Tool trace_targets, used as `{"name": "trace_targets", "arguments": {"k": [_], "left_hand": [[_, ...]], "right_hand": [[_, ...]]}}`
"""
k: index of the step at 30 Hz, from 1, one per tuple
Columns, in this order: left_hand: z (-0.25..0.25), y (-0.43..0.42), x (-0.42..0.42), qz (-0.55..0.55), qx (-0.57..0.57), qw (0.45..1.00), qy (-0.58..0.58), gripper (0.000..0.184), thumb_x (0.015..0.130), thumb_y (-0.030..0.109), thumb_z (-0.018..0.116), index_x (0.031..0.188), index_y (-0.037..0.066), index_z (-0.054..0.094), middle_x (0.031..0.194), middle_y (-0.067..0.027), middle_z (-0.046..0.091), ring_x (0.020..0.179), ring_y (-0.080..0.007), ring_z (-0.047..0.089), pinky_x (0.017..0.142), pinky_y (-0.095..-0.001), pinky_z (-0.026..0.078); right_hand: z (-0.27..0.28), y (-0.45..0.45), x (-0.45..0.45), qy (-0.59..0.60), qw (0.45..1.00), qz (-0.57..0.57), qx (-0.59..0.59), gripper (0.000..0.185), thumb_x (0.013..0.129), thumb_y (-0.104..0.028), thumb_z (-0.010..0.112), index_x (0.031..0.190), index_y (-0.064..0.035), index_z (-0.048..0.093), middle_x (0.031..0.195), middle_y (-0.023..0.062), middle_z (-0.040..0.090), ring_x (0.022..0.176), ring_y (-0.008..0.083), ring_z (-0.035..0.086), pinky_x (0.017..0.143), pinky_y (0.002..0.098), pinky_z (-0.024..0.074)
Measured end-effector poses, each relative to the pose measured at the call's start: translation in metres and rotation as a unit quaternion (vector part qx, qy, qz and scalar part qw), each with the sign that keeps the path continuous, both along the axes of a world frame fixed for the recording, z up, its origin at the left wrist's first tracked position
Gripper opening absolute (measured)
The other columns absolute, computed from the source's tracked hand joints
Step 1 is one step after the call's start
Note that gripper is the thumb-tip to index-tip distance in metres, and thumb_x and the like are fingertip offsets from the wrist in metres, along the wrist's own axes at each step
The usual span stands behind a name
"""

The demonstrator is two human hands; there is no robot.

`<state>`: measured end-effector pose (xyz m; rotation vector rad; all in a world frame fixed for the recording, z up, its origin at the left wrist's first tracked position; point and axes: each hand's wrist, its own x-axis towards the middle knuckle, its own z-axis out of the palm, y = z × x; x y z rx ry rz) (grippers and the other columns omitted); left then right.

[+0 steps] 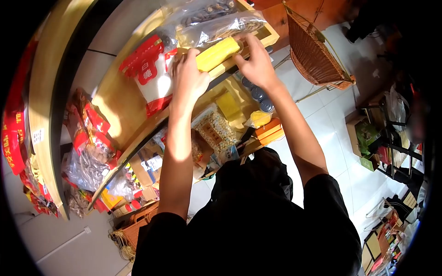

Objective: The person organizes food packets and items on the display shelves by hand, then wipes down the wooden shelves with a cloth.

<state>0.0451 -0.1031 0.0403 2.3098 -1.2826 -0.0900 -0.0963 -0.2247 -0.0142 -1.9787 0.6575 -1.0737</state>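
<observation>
A yellow oblong package (218, 54) lies along the front edge of the upper wooden shelf; its contents cannot be made out. My left hand (191, 76) has its fingers curled at the left end. At the other end, the thumb and fingers of my right hand (254, 59) are bent around the package. Just left of my left hand stands a red and white bag of sugar (148, 76), close to my knuckles. Clear plastic bags of dark dried goods (225, 26) lie behind the yellow package.
On the lower shelf are a tub of pale nuts or seeds (214, 130), a yellow block (229, 106), dark-lidded jars (258, 94) and an orange box (269, 132). A wicker basket (313, 55) is at the right. Red snack bags (92, 124) fill the left shelf.
</observation>
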Motion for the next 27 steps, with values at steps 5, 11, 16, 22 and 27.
{"name": "trace_targets", "arguments": {"k": [5, 11, 16, 22, 27], "left_hand": [[0.019, -0.005, 0.002, -0.083, 0.126, 0.988, 0.018, 0.053, 0.075, 0.008, 0.055, 0.128, 0.002, 0.051, 0.121, -0.0265, 0.059, 0.112, -0.0421, 0.055, 0.104, -0.0449, 0.034], [0.017, -0.009, -0.001, -0.093, 0.084, 0.991, 0.054, 0.057, 0.082, 0.017, 0.061, 0.134, -0.001, 0.047, 0.126, -0.0235, 0.056, 0.12, -0.0363, 0.052, 0.111, -0.0485, 0.025], [0.021, 0.015, -0.035, -0.098, -0.119, 0.981, -0.116, 0.035, 0.079, 0.005, 0.061, 0.113, 0.001, 0.058, 0.11, -0.0155, 0.061, 0.108, -0.031, 0.056, 0.101, -0.0441, 0.035], [-0.07, 0.075, -0.074, -0.182, -0.179, 0.96, 0.112, 0.013, 0.073, -0.005, 0.057, 0.082, 0.004, 0.059, 0.079, -0.0088, 0.061, 0.075, -0.0254, 0.058, 0.076, -0.0371, 0.043], [-0.149, 0.084, -0.049, -0.101, -0.017, 0.967, 0.235, 0.018, 0.079, -0.002, 0.058, 0.096, 0.001, 0.063, 0.096, -0.0139, 0.066, 0.096, -0.0302, 0.063, 0.088, -0.042, 0.047]], "right_hand": [[0.02, -0.004, -0.004, 0.064, 0.991, 0.052, 0.109, 0.044, 0.082, -0.027, 0.063, 0.118, -0.0046, 0.051, 0.109, 0.0236, 0.059, 0.101, 0.036, 0.059, 0.089, 0.0418, 0.0462], [0.018, -0.006, -0.008, 0.072, 0.992, 0.047, 0.089, 0.048, 0.087, -0.036, 0.062, 0.122, -0.0041, 0.052, 0.107, 0.0227, 0.06, 0.097, 0.0341, 0.061, 0.085, 0.0407, 0.0474], [-0.011, 0.019, -0.021, -0.129, 0.986, -0.095, 0.042, 0.023, 0.085, -0.012, 0.061, 0.105, -0.0009, 0.058, 0.099, 0.015, 0.06, 0.088, 0.0274, 0.059, 0.081, 0.0354, 0.0479], [-0.099, 0.118, -0.045, -0.168, 0.904, -0.064, 0.388, 0.014, 0.085, 0.008, 0.049, 0.094, -0.0019, 0.055, 0.084, 0.0012, 0.053, 0.075, 0.0083, 0.05, 0.068, 0.0217, 0.0421], [-0.183, 0.205, -0.045, -0.071, 0.884, -0.063, 0.458, 0.021, 0.087, 0.001, 0.052, 0.108, -0.0019, 0.053, 0.095, 0.0078, 0.053, 0.084, 0.017, 0.054, 0.077, 0.0291, 0.0456]]}}
